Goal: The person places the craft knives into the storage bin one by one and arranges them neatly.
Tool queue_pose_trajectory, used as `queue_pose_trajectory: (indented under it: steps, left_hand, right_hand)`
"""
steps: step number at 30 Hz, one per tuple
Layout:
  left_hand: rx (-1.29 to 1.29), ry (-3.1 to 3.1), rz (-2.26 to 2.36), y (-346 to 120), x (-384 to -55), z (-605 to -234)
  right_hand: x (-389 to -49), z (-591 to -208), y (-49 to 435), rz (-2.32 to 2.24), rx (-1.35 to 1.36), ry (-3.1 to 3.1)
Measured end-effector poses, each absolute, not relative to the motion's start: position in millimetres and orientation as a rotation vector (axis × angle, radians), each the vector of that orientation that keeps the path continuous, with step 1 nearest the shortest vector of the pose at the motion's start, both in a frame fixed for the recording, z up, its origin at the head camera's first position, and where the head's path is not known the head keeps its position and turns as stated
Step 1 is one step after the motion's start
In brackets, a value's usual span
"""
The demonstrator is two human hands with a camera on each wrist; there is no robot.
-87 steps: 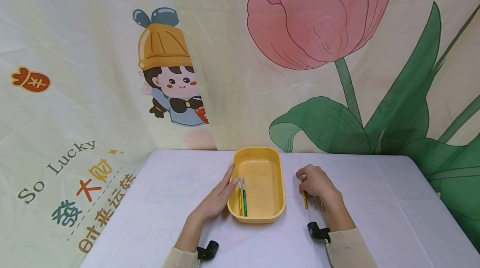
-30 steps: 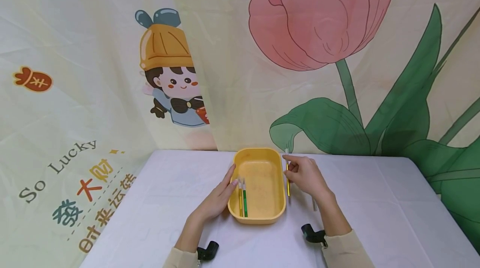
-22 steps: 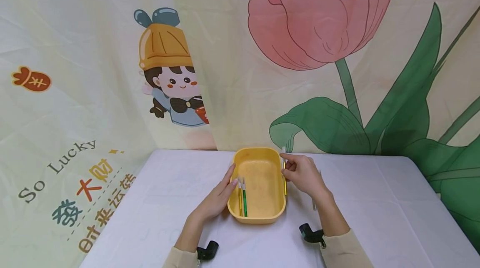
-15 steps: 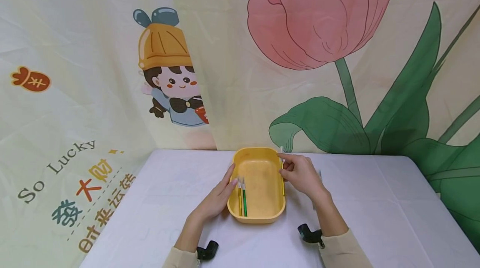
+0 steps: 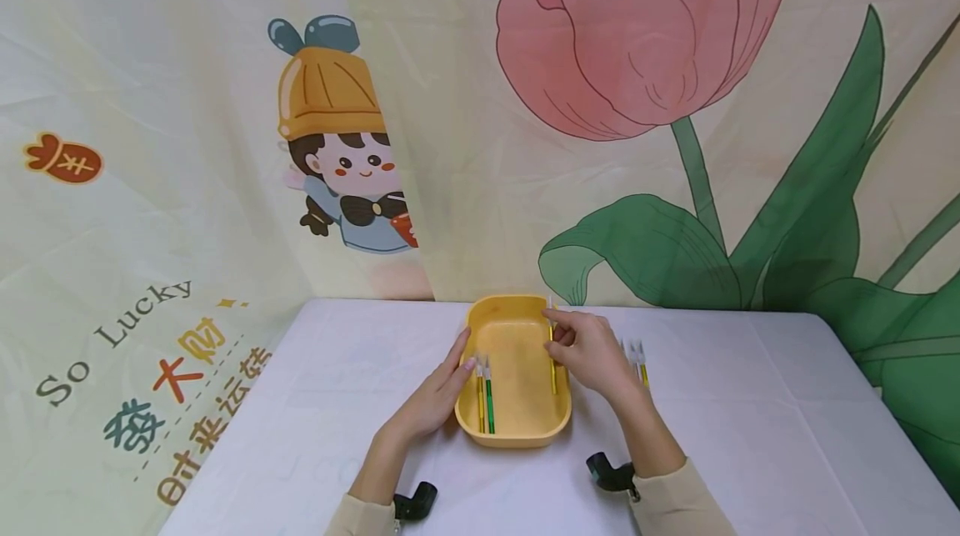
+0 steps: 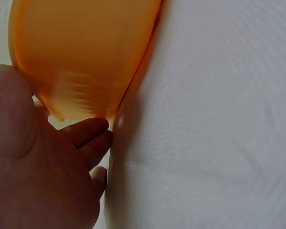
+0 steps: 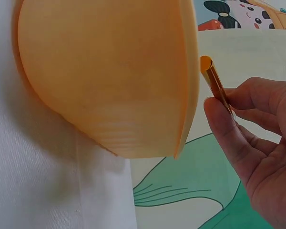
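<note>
The yellow plastic tray [image 5: 522,390] stands lengthwise on the white table. My left hand [image 5: 429,404] rests along its left side, thumb at the rim; in the left wrist view straight, relaxed fingers [image 6: 88,136] touch the outer wall. Between thumb and fingertips, my right hand [image 5: 588,350] pinches a slim yellow pen-like stick [image 5: 554,371] with a clear end pointing away. It hangs over the tray's right part; in the right wrist view its open gold end [image 7: 212,78] shows above the rim. Inside, a yellow stick [image 5: 481,407] and a green stick [image 5: 491,411] lie along the left wall.
Several more sticks [image 5: 642,371] with clear ends lie on the table [image 5: 757,419] right of the tray, partly hidden by the right forearm. A printed cloth [image 5: 465,186] hangs behind the table's back edge.
My right hand picked up the yellow stick from the table and moved left, carrying it across the tray's right rim. The other sticks behind the forearm came into view. My left hand stayed put.
</note>
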State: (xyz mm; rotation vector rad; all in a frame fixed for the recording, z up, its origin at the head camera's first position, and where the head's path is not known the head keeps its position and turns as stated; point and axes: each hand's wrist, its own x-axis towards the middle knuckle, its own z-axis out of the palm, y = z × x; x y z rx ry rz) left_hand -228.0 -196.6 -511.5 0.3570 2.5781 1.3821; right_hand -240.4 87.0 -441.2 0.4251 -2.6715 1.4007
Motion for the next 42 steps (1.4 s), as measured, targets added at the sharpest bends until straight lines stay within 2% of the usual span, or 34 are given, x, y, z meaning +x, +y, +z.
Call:
queue_pose_trajectory:
  steps: [42]
  left_hand:
    - [0.345, 2.574, 1.399, -196, -229, -514]
  right_hand:
    - [-232, -449, 50, 1.408, 0.491, -2.668]
